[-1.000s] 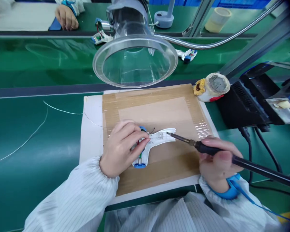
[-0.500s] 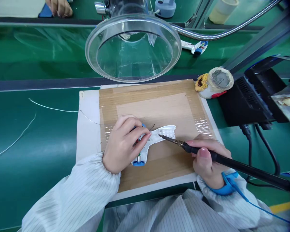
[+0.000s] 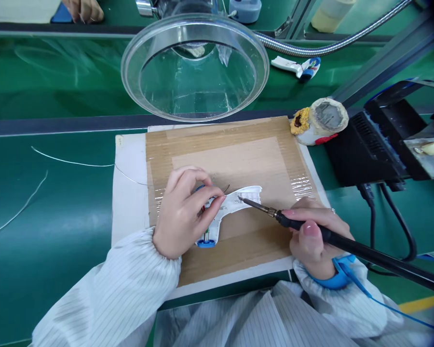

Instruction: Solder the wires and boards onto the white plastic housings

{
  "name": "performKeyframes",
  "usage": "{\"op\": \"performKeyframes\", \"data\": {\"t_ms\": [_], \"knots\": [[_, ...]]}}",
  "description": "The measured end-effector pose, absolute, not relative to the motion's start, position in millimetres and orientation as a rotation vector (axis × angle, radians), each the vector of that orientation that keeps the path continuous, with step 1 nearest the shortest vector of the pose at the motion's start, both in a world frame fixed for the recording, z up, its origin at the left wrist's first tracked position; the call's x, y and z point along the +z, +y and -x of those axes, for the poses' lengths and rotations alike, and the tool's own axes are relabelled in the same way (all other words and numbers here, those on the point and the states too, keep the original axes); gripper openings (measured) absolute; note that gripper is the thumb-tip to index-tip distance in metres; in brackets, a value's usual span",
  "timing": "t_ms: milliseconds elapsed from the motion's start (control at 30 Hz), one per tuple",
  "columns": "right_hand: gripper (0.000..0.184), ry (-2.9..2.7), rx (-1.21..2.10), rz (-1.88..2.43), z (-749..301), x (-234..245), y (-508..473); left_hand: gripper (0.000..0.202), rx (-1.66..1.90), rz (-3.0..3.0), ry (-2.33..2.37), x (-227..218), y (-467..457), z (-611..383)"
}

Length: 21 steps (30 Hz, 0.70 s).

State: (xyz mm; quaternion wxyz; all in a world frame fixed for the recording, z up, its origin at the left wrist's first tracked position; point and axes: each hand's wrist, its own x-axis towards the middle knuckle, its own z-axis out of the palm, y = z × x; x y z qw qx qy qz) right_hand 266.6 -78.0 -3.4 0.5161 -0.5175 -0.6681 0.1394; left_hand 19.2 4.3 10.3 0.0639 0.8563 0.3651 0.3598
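Note:
A white T-shaped plastic part [image 3: 235,205] with blue ends and small wires lies on a brown taped work board [image 3: 238,159]. My left hand [image 3: 183,214] is closed on its left side, pinning it down with fingertips pinched. My right hand [image 3: 313,236] is wrapped round a black soldering iron [image 3: 347,241]. The iron's metal tip touches the part's upper arm near its middle. A thin solder wire [image 3: 75,164] runs from the left across the green mat toward my left hand.
A clear fume hood [image 3: 195,67] on a flexible hose hangs above the board's far edge. A tip-cleaner holder [image 3: 320,120] and a black soldering station [image 3: 379,144] stand at right. Another white part [image 3: 296,66] lies beyond. Another person's hand [image 3: 83,9] shows at top left.
The iron's tip has slid left along the part's arm, from its right end toward the middle. My right hand came left with it. My left hand has stayed on the part.

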Motion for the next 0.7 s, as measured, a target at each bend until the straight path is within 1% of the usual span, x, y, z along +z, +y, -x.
{"op": "performKeyframes", "data": {"t_ms": [300, 533, 700], "knots": [[0.021, -1.565, 0.346, 1.181, -263, -6, -73, 0.009, 1.111, -2.604, 1.099, 8, 5, -23], [0.019, -1.575, 0.397, 1.191, -262, -6, -73, 0.01, 1.061, -2.607, 1.108, 7, 5, -25], [0.021, -1.628, 0.327, 1.147, -259, -3, -68, 0.008, 1.078, -2.616, 1.055, 5, 7, -25]]}}
